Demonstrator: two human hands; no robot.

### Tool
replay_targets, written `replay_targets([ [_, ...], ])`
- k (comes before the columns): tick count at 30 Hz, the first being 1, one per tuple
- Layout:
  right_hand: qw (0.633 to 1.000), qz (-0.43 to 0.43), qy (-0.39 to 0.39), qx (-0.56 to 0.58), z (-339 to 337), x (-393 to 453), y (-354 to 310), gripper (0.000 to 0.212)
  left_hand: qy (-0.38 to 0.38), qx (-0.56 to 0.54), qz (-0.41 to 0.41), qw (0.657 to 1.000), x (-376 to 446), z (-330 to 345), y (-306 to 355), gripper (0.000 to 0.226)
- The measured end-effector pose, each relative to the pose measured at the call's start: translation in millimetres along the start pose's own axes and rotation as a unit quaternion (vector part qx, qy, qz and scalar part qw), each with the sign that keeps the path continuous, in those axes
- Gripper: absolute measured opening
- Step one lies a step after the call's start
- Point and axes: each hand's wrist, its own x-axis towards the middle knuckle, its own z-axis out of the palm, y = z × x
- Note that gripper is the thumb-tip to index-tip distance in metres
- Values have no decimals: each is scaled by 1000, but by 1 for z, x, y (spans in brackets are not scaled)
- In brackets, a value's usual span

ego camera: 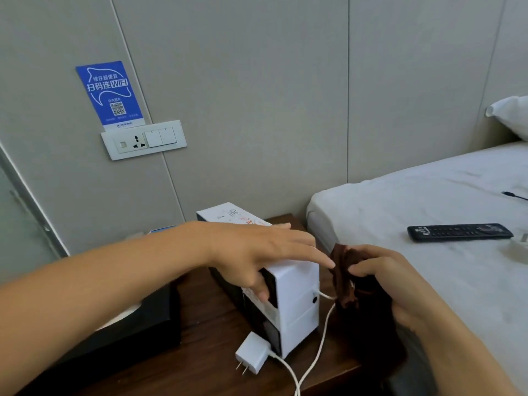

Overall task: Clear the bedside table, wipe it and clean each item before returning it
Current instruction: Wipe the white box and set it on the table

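A: Where did the left hand [257, 252] lie?

B: It lay flat over the white box [291, 298] on the table [205, 318], fingers straight and spread, gripping nothing. Its thumb tip touched the box's dark front face; its index fingertip reached almost to the cloth [347, 275].

A: And the right hand [391, 284]?

B: Its fingers were curled round the brown cloth, pinching the white cable [317, 352] inside the folds. Below those fingers the cable looped down to the charger [253, 352], which lay on the table beside the box, prongs pointing toward the viewer.

A: What lay beyond the fingers?

B: A remote [460, 231] rested on the bed [428, 195], well apart to the right of them. A black tray [137, 318] sat under the left forearm.
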Motion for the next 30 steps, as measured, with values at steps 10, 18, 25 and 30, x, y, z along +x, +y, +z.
replay_targets([
  [10,1000,-10,-21,0,23,-6,9,35,41,103,-27,993,-79,2,-2,108],
  [18,996,-21,-82,-2,62,-21,20,37,104,289,-48,950,-151,40,5,111],
  [25,993,-33,-110,-12,94,-34,33,37,150,274,-87,946,-189,85,14,106],
  [30,993,-44,-106,-3,102,-36,40,35,222,125,-179,950,-208,110,37,98],
])
